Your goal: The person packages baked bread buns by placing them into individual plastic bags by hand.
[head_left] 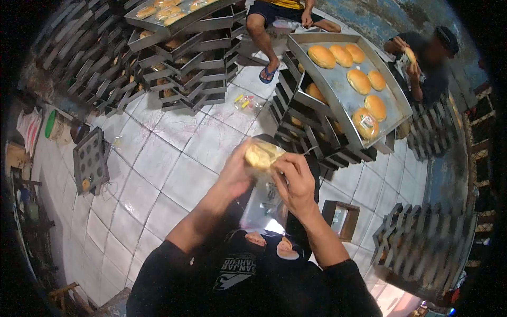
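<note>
A golden bun (258, 158) in a clear plastic bag is held up over my lap. My left hand (236, 170) wraps round the bun from the side, slightly blurred. With bent fingers, my right hand (296, 179) pinches the bag's edge at the bun's other side. Below both hands, clear printed plastic bags (264, 203) lie on my lap. Just beyond my right hand, a large metal tray (338, 87) tops a stack and carries several round buns (359, 82). One bun (365, 123) at its near corner appears wrapped in plastic.
Stacked metal trays (185, 74) stand at the upper left, more (422, 248) at the lower right. A muffin tin (91, 161) and a small wooden box (341, 221) are on the tiled floor. One person sits ahead in a blue sandal (268, 74); another person (430, 71) at right holds a bun.
</note>
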`<state>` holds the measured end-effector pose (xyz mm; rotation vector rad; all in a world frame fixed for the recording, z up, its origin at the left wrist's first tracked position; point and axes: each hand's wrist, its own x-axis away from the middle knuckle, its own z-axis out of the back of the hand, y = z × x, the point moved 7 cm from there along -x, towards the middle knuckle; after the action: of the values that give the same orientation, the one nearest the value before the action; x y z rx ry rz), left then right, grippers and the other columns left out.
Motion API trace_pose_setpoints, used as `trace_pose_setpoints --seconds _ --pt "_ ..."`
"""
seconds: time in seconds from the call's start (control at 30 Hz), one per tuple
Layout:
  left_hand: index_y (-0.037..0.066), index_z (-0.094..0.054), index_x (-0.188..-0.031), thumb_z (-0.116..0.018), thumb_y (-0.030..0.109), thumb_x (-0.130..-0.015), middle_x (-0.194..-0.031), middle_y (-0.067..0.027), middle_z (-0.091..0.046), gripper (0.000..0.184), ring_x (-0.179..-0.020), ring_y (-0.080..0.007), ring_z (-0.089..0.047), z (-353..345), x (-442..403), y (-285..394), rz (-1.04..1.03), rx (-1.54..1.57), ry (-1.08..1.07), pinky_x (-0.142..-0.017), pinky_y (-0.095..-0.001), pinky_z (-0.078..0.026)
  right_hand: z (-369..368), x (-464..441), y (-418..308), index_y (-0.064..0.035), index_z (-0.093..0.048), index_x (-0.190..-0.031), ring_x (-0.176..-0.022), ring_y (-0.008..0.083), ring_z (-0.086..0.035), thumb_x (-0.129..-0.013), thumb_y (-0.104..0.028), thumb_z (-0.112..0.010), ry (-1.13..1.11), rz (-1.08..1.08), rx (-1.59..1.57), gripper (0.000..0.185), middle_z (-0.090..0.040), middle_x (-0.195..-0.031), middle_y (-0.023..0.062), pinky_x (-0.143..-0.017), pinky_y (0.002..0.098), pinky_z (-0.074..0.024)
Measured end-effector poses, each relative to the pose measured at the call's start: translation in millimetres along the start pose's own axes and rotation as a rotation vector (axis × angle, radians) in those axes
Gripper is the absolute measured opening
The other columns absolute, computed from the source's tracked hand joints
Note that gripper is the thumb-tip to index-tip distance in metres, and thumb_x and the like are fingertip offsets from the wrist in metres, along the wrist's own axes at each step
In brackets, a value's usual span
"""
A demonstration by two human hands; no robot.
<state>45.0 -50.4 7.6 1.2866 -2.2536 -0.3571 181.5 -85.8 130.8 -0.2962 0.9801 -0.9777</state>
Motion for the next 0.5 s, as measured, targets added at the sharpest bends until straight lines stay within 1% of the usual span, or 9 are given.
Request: trace_pose_setpoints --seconds 0.07,0.1,0.2,0.23,0.33,0.37,0.43,0.47,0.5 --pt "0.003 -0.052 -0.144 -0.036 0.048 -0.111 -0.138 -0.0127 -0.062 0.058 -0.126 -0.0214 -0.060 23.4 -19.4 28.0 -0.329 -0.434 0.192 -0.110 -0.0396 -0.046 -8.7 -11.6 23.8 0.0012 -0.068 -0.102 -0.081 0.0193 -0.066 -0.089 -0.007 -0.073 -0.090 -0.118 -0.020 0.016 -0.067 -0.099 0.0160 -0.071 0.0323 -0.0528" --pt "-0.002 -0.057 -0.140 -0.041 0.042 -0.112 -0.132 -0.0118 -0.066 0.055 -0.123 -0.0188 -0.061 13.4 -24.5 25.6 -0.246 -0.287 0.041 -0.107 -0.0359 -0.047 -13.9 -13.5 48.0 0.0020 -0.067 -0.102 -0.074 0.0162 -0.065 -0.097 -0.012 -0.068 -0.074 -0.224 -0.067 0.015 -0.066 -0.088 0.0128 -0.066 0.0303 -0.0516" --pt "-0.003 -0.064 -0.132 -0.046 0.038 -0.111 -0.121 -0.0101 -0.071 0.049 -0.114 -0.0170 -0.065 -1.2 -21.7 31.1 -0.418 -0.662 0.131 -0.101 -0.0324 -0.050 -21.2 -9.2 97.2 0.0026 -0.067 -0.103 -0.079 0.0351 -0.067 -0.098 -0.016 -0.064 -0.054 -0.584 -0.228 0.020 -0.068 -0.091 0.0204 -0.073 0.0374 -0.0528" --pt "-0.002 -0.072 -0.116 -0.051 0.031 -0.110 -0.109 -0.0087 -0.073 0.040 -0.101 -0.0147 -0.067 -5.8 -19.3 36.0 -0.538 -0.634 0.189 -0.090 -0.0290 -0.053 -20.4 -10.3 100.7 0.0033 -0.067 -0.097 -0.072 0.0315 -0.065 -0.100 -0.017 -0.062 -0.101 -0.603 -0.227 0.021 -0.067 -0.084 0.0190 -0.069 0.0373 -0.0512" --pt "-0.002 -0.073 -0.102 -0.055 0.023 -0.108 -0.104 -0.0090 -0.073 0.031 -0.091 -0.0115 -0.066 -17.5 -15.0 50.9 -0.716 -0.851 0.195 -0.081 -0.0274 -0.052 -8.1 -26.4 67.2 0.0038 -0.067 -0.093 -0.069 0.0241 -0.063 -0.101 -0.019 -0.062 -0.053 -0.255 -0.089 0.024 -0.066 -0.081 0.0171 -0.067 0.0369 -0.0503" --pt "-0.002 -0.072 -0.098 -0.056 0.022 -0.107 -0.100 -0.0087 -0.072 0.030 -0.089 -0.0111 -0.065 -19.5 -15.4 53.8 -0.686 -0.891 0.260 -0.079 -0.0277 -0.052 -0.5 -30.6 52.5 0.0042 -0.067 -0.091 -0.069 0.0201 -0.063 -0.100 -0.018 -0.064 -0.006 -0.229 -0.090 0.024 -0.064 -0.077 0.0165 -0.066 0.0356 -0.0495" --pt "-0.003 -0.068 -0.088 -0.058 0.018 -0.105 -0.091 -0.0081 -0.070 0.029 -0.083 -0.0102 -0.064 -36.6 -4.7 69.7 -0.610 -0.978 0.397 -0.076 -0.0282 -0.051 3.5 -46.3 53.9 0.0038 -0.059 -0.083 -0.064 0.0175 -0.050 -0.103 -0.022 -0.062 0.011 -0.265 -0.103 0.032 -0.055 -0.071 0.0097 -0.061 0.0338 -0.0422" --pt "-0.003 -0.067 -0.087 -0.058 0.018 -0.105 -0.091 -0.0079 -0.069 0.029 -0.082 -0.0109 -0.063 -27.7 -7.3 71.8 -0.631 -0.952 0.439 -0.075 -0.0286 -0.050 3.5 -49.9 58.6 0.0036 -0.056 -0.079 -0.062 0.0163 -0.044 -0.104 -0.024 -0.061 0.024 -0.302 -0.111 0.037 -0.050 -0.067 0.0063 -0.059 0.0329 -0.0385" --pt "-0.003 -0.066 -0.085 -0.059 0.018 -0.105 -0.090 -0.0078 -0.067 0.029 -0.082 -0.0116 -0.063 -14.8 -15.5 76.1 -0.659 -0.928 0.477 -0.074 -0.0289 -0.050 -8.8 -43.9 98.8 -0.0021 -0.057 -0.075 -0.060 0.0108 -0.041 -0.104 -0.028 -0.062 -0.003 -0.524 -0.286 0.039 -0.050 -0.067 -0.0023 -0.055 0.0284 -0.0343"
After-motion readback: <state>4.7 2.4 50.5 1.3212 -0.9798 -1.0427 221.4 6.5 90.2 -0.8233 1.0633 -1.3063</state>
